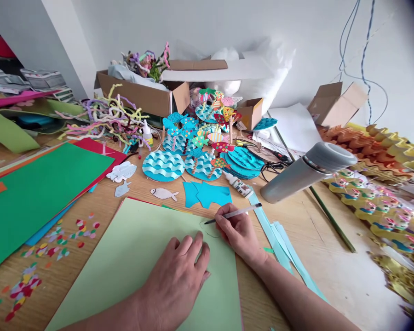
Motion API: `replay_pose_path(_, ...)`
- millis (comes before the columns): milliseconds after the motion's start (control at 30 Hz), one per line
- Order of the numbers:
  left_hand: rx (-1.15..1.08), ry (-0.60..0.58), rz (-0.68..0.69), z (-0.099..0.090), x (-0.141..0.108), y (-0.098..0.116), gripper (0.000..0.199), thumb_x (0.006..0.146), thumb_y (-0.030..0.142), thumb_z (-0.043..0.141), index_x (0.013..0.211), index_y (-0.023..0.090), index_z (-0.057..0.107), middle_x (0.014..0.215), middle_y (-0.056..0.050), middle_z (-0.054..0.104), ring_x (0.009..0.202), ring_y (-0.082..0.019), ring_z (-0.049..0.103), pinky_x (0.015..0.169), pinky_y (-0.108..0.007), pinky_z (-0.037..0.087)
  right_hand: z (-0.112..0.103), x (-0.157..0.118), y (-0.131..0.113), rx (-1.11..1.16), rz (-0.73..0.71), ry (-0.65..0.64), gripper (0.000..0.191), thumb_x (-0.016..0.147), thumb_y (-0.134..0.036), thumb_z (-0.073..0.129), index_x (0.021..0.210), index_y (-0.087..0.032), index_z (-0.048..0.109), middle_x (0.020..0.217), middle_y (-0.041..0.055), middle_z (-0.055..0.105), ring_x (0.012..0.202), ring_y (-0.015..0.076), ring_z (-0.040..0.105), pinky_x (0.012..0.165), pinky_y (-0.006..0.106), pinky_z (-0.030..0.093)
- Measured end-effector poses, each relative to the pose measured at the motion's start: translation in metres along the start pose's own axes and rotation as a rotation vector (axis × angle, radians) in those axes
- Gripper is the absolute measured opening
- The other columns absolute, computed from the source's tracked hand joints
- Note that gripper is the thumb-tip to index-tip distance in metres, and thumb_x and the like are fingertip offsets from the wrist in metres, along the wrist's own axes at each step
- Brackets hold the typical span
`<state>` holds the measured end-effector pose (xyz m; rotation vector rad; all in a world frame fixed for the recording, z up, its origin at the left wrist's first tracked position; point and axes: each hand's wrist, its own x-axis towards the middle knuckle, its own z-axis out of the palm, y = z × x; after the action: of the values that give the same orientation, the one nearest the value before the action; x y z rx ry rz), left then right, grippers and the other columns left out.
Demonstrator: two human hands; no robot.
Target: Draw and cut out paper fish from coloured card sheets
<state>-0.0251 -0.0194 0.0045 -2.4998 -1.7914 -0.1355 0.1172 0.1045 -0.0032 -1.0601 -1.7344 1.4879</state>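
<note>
From my seat at a distance, I have the pen [241, 211] pinched between the thumb and fingers of my right hand [239, 232]. Its long axis slants across the fingers: the dark tip points to the left of that hand and down at the light green sheet [124, 257], while the blunt end rises toward the right and away from me. The tip sits at a thin, curved drawn line [212, 236], just left of the right fingertips and near the sheet's far right corner. My right hand is clearly the nearer one to that line; my left hand [179, 276] lies palm down on the sheet, closer to me and to the left, fingers loosely together and slightly bent, gripping nothing. Counting what surrounds them on the worktop [303, 234]: one pen, one light green sheet on top with a red edge showing beneath, and one pale pink fish cutout [162, 193] beyond the left hand. Two turquoise paper pieces [214, 195] overlap just past the sheet's far edge. Two glue bottles are in view, one [239, 186] just beyond the right hand, the other [147, 137] farther off to its left. One grey flask [296, 174] leans to the right and beyond that hand, and two wave-covered ovals [163, 166] lie in front of the crowded fish decorations. How many sheets are stacked underneath, I cannot tell.
</note>
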Motion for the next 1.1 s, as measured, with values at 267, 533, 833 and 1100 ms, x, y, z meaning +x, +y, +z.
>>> replay_pose_path(267, -0.001, 0.003, 0.017, 0.0016, -0.0008, -0.0012, 0.039, 0.097, 0.037, 0.028, 0.123, 0.018, 0.049, 0.133, -0.009, 0.049, 0.093, -0.021, 0.046, 0.072, -0.037, 0.034, 0.0007, -0.0044, 0.0021, -0.1, -0.072, 0.074, 0.025, 0.083, -0.041, 0.058, 0.074, -0.019, 0.053, 0.06, -0.0017, 0.05, 0.047, 0.0091, 0.038, 0.042, 0.023, 0.031)
replay_pose_path(533, 0.01, 0.007, 0.017, 0.0016, 0.0003, -0.001, 0.039, 0.096, 0.038, 0.031, 0.124, 0.017, 0.049, 0.134, -0.01, 0.048, 0.094, -0.022, 0.046, 0.072, -0.037, 0.035, 0.002, -0.003, 0.0084, -0.227, -0.132, 0.08, 0.028, 0.086, -0.041, 0.052, 0.069, -0.02, 0.052, 0.068, 0.002, 0.053, 0.055, 0.0125, 0.047, 0.048, 0.024, 0.037)
replay_pose_path(833, 0.004, 0.024, 0.012, 0.0043, -0.0015, -0.001, 0.04, 0.096, 0.037, 0.029, 0.124, 0.017, 0.048, 0.133, -0.01, 0.049, 0.096, -0.022, 0.046, 0.075, -0.038, 0.035, 0.0024, -0.0024, 0.0092, -0.303, -0.098, 0.062, 0.03, 0.087, -0.043, 0.05, 0.068, -0.02, 0.052, 0.067, 0.0018, 0.054, 0.056, 0.0136, 0.049, 0.049, 0.025, 0.037)
replay_pose_path(1100, 0.006, 0.015, 0.01, 0.0035, -0.0007, -0.0003, 0.039, 0.095, 0.038, 0.031, 0.124, 0.018, 0.049, 0.133, -0.01, 0.049, 0.096, -0.022, 0.046, 0.074, -0.037, 0.035, 0.002, -0.0026, 0.007, -0.344, -0.094, 0.056, 0.028, 0.087, -0.041, 0.05, 0.069, -0.02, 0.051, 0.066, 0.0015, 0.054, 0.053, 0.0126, 0.048, 0.047, 0.025, 0.037)
